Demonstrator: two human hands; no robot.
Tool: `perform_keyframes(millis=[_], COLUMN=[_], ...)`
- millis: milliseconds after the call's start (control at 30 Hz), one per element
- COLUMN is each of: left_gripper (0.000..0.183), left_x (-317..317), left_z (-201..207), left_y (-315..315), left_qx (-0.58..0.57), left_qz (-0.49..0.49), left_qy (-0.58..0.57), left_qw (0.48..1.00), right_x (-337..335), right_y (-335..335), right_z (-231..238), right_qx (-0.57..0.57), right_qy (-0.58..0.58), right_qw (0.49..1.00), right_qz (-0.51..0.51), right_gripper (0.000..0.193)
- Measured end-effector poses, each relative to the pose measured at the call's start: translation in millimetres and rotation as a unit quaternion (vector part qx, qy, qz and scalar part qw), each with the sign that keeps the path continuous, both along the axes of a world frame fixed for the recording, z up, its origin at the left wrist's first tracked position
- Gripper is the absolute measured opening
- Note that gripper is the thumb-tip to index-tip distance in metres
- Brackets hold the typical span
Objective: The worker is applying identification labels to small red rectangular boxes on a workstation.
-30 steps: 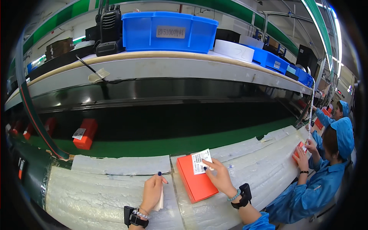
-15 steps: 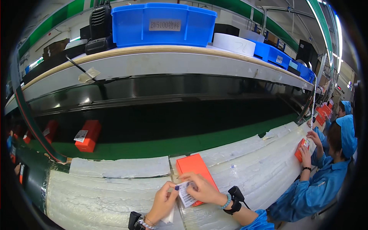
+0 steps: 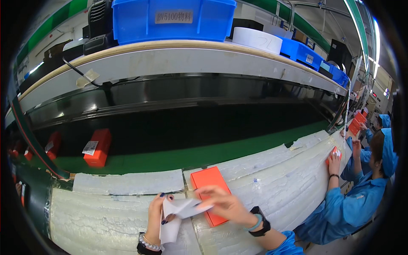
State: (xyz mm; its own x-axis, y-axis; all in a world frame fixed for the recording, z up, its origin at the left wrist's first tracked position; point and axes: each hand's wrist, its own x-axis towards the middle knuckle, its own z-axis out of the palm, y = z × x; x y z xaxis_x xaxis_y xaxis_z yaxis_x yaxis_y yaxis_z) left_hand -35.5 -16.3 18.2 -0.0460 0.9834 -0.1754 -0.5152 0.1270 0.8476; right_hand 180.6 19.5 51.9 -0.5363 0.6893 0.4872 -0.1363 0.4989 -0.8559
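Note:
My left hand [image 3: 154, 216] is closed on a folded white paper sheet [image 3: 171, 228], its thumb and fingers at the sheet's upper edge. My right hand [image 3: 229, 207], smeared by motion, pinches the right end of a white label [image 3: 191, 207] that reaches across to the sheet. Whether label and sheet are still joined cannot be made out. Under and behind my right hand, an orange-red box [image 3: 209, 175] lies flat on the film-covered worktop [image 3: 114, 216]. The box's middle is hidden by the hand.
Beyond the worktop runs a green conveyor belt [image 3: 140, 163] carrying an orange-red box [image 3: 100, 146] with a white label, and more boxes at left. A shelf [image 3: 178, 53] with a blue bin [image 3: 174, 21] crosses above. At right, a co-worker in blue [image 3: 340, 204] handles another box.
The printed label between my hands has given way to a folded white sheet and a stretched label. My left hand has moved left, away from my right. The view has shifted slightly.

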Motion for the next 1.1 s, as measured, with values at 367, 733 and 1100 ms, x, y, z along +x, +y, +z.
perform_keyframes(millis=[367,733,1100], left_gripper=[0.031,0.02,0.017], left_x=[29.5,48.8,48.6], left_z=[-16.2,-2.6,-5.2], left_y=[2.5,-6.7,-6.6], left_qx=[0.104,0.029,0.054], left_qz=[-0.042,-0.242,-0.243], left_qy=[0.277,0.353,0.39], left_qw=[0.954,0.903,0.886], right_x=[44.8,32.3,32.1], right_y=[22.6,21.9,21.3], right_z=[15.5,8.0,5.3], right_qx=[-0.203,-0.071,-0.062], right_qy=[-0.121,-0.297,-0.297], right_qw=[0.97,0.949,0.949], right_qz=[-0.058,-0.08,-0.081], right_gripper=[0.053,0.049,0.045])
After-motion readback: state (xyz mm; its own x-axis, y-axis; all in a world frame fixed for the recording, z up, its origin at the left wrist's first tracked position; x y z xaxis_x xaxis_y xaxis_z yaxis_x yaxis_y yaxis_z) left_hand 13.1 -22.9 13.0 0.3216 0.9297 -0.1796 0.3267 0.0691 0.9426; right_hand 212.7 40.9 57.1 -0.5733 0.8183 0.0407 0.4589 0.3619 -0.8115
